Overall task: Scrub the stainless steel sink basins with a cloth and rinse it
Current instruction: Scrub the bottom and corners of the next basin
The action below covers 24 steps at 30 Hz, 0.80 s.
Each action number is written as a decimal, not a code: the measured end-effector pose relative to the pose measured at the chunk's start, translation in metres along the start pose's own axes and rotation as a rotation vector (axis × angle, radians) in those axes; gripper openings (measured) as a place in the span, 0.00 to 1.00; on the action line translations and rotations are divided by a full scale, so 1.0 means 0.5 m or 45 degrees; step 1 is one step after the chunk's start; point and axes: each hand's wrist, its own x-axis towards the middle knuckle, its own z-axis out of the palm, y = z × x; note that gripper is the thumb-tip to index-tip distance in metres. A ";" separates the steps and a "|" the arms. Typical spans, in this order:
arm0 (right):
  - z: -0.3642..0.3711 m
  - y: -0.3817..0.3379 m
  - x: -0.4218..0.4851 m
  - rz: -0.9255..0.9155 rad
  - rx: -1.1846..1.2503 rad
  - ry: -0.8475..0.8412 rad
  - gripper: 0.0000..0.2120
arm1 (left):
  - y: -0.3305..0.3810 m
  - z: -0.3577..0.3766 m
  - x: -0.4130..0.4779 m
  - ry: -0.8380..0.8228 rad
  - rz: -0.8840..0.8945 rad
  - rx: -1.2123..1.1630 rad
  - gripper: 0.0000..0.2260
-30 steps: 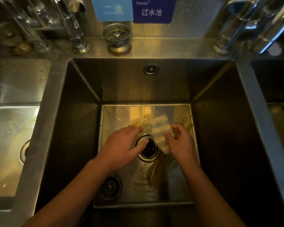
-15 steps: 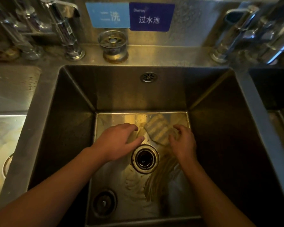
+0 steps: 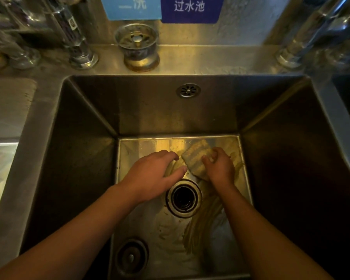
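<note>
A deep stainless steel basin [image 3: 85, 150] fills the middle of the head view, its floor streaked with soapy smears. My right hand [image 3: 218, 166] grips a striped yellowish cloth [image 3: 194, 156] and presses it on the basin floor, just beyond the round drain [image 3: 183, 197]. To the left of the cloth, my left hand [image 3: 154, 174] rests flat on the floor with fingers spread and holds nothing. Both forearms reach down into the basin.
A metal drain strainer basket [image 3: 137, 47] stands on the back ledge. Faucets rise at the back left [image 3: 77, 47] and back right [image 3: 303, 43]. A drain plug [image 3: 131, 256] lies on the basin floor near me. Another basin [image 3: 0, 158] lies left. An overflow grille [image 3: 188, 90] sits on the back wall.
My right hand has slid the cloth away from the drain toward the back right of the floor. My left hand followed a little. The camera has moved closer.
</note>
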 end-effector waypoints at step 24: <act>-0.072 0.034 -0.003 -0.065 0.109 -0.452 0.04 | -0.009 0.020 -0.002 -0.016 0.002 0.023 0.30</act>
